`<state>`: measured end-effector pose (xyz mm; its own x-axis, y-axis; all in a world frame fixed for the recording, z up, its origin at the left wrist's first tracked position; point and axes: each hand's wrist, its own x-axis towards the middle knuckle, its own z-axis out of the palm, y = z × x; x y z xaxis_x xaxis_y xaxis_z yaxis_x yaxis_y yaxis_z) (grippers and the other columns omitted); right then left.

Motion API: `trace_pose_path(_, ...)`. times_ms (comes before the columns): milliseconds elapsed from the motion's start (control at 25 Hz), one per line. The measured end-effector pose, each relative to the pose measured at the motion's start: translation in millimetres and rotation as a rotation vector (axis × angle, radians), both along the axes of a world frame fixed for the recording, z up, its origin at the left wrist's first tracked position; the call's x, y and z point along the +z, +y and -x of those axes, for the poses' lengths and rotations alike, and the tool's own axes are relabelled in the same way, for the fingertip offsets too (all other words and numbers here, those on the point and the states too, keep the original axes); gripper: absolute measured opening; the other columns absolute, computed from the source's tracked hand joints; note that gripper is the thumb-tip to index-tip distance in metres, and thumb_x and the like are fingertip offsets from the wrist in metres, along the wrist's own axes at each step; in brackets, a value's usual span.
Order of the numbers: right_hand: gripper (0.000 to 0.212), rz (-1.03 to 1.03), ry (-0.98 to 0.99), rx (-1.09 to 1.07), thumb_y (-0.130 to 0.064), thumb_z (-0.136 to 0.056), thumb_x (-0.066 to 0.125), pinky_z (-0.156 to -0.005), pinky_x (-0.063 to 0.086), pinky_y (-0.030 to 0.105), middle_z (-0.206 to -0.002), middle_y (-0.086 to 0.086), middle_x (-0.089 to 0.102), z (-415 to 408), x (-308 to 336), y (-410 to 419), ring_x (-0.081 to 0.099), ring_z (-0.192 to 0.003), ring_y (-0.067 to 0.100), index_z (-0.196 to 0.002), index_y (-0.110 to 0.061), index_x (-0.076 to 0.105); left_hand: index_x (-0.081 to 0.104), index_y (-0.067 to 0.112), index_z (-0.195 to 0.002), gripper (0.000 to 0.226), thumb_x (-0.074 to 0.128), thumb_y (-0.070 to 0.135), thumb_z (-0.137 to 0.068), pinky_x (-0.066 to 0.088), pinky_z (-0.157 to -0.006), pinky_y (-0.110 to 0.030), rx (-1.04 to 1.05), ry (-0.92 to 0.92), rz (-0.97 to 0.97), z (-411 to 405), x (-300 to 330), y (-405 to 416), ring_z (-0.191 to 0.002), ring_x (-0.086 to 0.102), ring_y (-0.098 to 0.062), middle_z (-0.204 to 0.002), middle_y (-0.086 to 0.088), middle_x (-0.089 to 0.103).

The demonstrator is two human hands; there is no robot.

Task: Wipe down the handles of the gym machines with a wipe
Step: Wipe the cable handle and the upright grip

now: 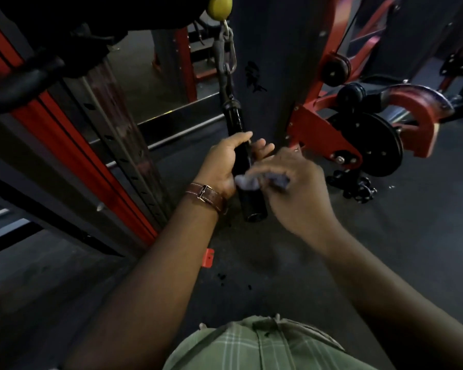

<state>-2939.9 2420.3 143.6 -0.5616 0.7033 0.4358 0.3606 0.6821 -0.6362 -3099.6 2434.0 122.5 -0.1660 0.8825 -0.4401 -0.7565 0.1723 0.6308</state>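
Our left hand [225, 161] wraps the black cylindrical cable handle [242, 166] hanging centre; our right hand [294, 180] pinches a crumpled pale wipe [247, 181] against it. The chain-hung handle could swing, slipping the wipe off.

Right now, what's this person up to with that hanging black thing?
A person is cleaning a black handle that hangs by a chain from a gym machine. The left hand, with a brown watch strap on its wrist, grips the handle to steady it. The right hand presses a pale wipe against the handle's lower part. The right hand is blurred, so it seems to be mid-rub.
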Motion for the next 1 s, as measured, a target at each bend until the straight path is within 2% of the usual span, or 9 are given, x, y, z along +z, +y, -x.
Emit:
trace_pose_path(80,0.024,0.027,-0.045,0.03,-0.001,-0.082,0.073,-0.069,0.044,0.011,-0.091,-0.004,0.064,-18.1,-1.2,-23.4,0.059,-0.081,0.004,-0.093,-0.022,0.076,0.055,0.003,-0.095,0.008,0.059,0.01,-0.096,0.06,-0.062,-0.035,-0.021,-0.03,-0.033,-1.6,-1.3,1.1,-0.08,0.073,-0.027,-0.086,-0.014,0.068)
trace_pose_path(160,0.024,0.2,0.008,-0.034,0.002,-0.079,0.078,-0.066,0.043,0.01,-0.087,-0.003,0.066,-19.9,-0.9,-22.8,0.062,-0.076,0.004,-0.089,-0.02,0.078,0.054,0.005,-0.088,0.012,0.06,0.011,-0.097,0.052,-0.049,-0.024,-0.019,0.033,-0.026,-7.2,-0.5,2.4,-0.059,0.065,-0.017,-0.079,-0.011,0.061)
trace_pose_path(240,0.019,0.242,0.048,-0.127,-0.003,-0.08,0.081,-0.068,0.049,0.016,-0.089,-0.003,0.07,-4.3,2.0,-2.9,0.065,-0.079,0.003,-0.09,-0.018,0.08,0.051,0.008,-0.081,0.018,0.055,0.013,-0.098,0.049,-0.05,-0.025,0.025,0.009,-0.038,-7.8,1.8,1.0,-0.055,0.055,-0.015,-0.074,-0.007,0.051)
trace_pose_path(360,0.023,0.051,-0.038,-0.117,-0.002,-0.083,0.076,-0.071,0.053,0.024,-0.089,-0.01,0.064,9.0,14.2,2.3,0.063,-0.083,0.004,-0.091,-0.024,0.079,0.051,0.007,-0.088,0.015,0.048,0.017,-0.098,0.052,-0.065,-0.033,0.024,-0.145,-0.084,3.2,2.2,-4.7,-0.066,0.055,-0.02,-0.08,-0.009,0.051)
trace_pose_path(480,0.025,-0.183,-0.305,-0.001,-0.001,-0.082,0.067,-0.062,0.04,0.022,-0.085,-0.005,0.053,-6.5,16.6,-42.4,0.053,-0.076,0.013,-0.089,-0.023,0.078,0.052,0.006,-0.098,0.014,0.05,0.019,-0.1,0.054,-0.061,-0.031,-0.07,-0.092,-0.085,7.5,-3.3,-11.1,-0.068,0.062,-0.021,-0.083,-0.008,0.057)
trace_pose_path(680,0.027,-0.178,-0.432,-0.016,-0.02,-0.078,0.051,-0.064,0.043,0.02,-0.089,-0.007,0.052,30.9,29.1,-30.5,0.053,-0.079,0.011,-0.082,-0.02,0.077,0.059,-0.003,-0.111,0.021,0.056,0.015,-0.099,0.057,-0.059,-0.032,-0.116,0.011,-0.032,3.4,1.4,-15.5,-0.078,0.062,-0.025,-0.093,-0.014,0.061)
trace_pose_path(840,0.009,-0.45,-0.651,0.019,-0.016,-0.07,0.064,-0.068,0.038,0.023,-0.08,-0.001,0.058,3.4,16.1,-62.8,0.049,-0.08,0.016,-0.065,-0.022,0.069,0.053,0.007,-0.09,0.011,0.054,0.012,-0.1,0.051,-0.056,-0.031,-0.075,0.009,-0.054,-1.3,-2.4,-7.6,-0.059,0.056,-0.016,-0.077,-0.005,0.053)
trace_pose_path(920,0.006,-0.275,-0.589,0.029,-0.017,-0.075,0.069,-0.066,0.04,0.026,-0.088,-0.003,0.056,-10.9,9.8,-60.8,0.052,-0.082,0.017,-0.073,-0.022,0.071,0.052,0.01,-0.085,0.014,0.053,0.012,-0.099,0.05,-0.058,-0.031,-0.056,0.002,-0.057,-3.0,-8.5,-3.1,-0.054,0.056,-0.014,-0.072,-0.003,0.052)
trace_pose_path(1000,0.014,-0.152,-0.325,-0.083,-0.015,-0.081,0.063,-0.063,0.046,0.024,-0.09,-0.004,0.061,-4.3,3.8,-29.5,0.059,-0.081,0.014,-0.08,-0.021,0.075,0.052,0.01,-0.08,0.017,0.052,0.009,-0.098,0.05,-0.059,-0.03,-0.044,-0.03,-0.065,-6.4,-9.6,-2.2,-0.055,0.054,-0.015,-0.069,-0.003,0.051)
